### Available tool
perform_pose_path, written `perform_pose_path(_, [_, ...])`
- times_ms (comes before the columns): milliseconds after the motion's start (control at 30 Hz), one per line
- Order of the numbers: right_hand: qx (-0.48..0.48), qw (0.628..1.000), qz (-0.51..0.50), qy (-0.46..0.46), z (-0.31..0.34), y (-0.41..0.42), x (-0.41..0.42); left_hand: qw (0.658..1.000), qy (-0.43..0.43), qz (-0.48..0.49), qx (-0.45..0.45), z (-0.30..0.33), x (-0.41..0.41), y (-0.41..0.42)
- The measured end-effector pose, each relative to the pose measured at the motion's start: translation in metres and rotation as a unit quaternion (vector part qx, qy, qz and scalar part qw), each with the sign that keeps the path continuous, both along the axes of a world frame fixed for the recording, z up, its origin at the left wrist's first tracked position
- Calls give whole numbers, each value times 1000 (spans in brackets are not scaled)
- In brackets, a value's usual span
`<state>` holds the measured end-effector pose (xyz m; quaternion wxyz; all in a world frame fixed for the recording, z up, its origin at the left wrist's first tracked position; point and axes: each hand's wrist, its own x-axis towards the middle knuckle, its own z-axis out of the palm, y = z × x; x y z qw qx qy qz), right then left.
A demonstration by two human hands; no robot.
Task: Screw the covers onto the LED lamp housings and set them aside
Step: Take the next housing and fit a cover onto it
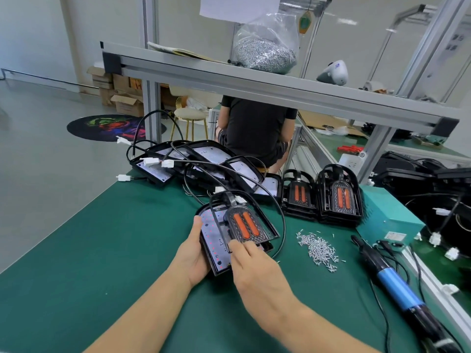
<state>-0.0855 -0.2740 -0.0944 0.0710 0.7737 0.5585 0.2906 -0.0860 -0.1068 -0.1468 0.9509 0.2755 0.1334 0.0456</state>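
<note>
A black LED lamp housing [214,240] with a white LED board lies tilted on the green table. My left hand [195,253] grips its left edge, thumb on top. A black cover with two orange strips [246,224] lies skewed across the housing's right half. The straight fingers of my right hand [251,263] press on the cover's near edge. Loose silver screws [319,249] lie in a heap to the right. A blue-handled electric screwdriver [392,278] lies on the table further right.
Open housings with black cables [193,161] are piled at the table's far side. Two stacks of covers [339,194] stand right of them, beside a teal box [387,212]. A bag of screws [265,50] sits on the overhead shelf. A seated person [254,128] is behind the table.
</note>
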Motion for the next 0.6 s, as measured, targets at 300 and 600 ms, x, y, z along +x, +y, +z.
perform_pose_path(300, [-45,999,18,-9,-4,7,-17,1000,-8,-4,17,3,0,-1])
perform_pose_path(600, [-34,991,66,110,3,3,-8,999,-33,-4,9,6,-2,-3])
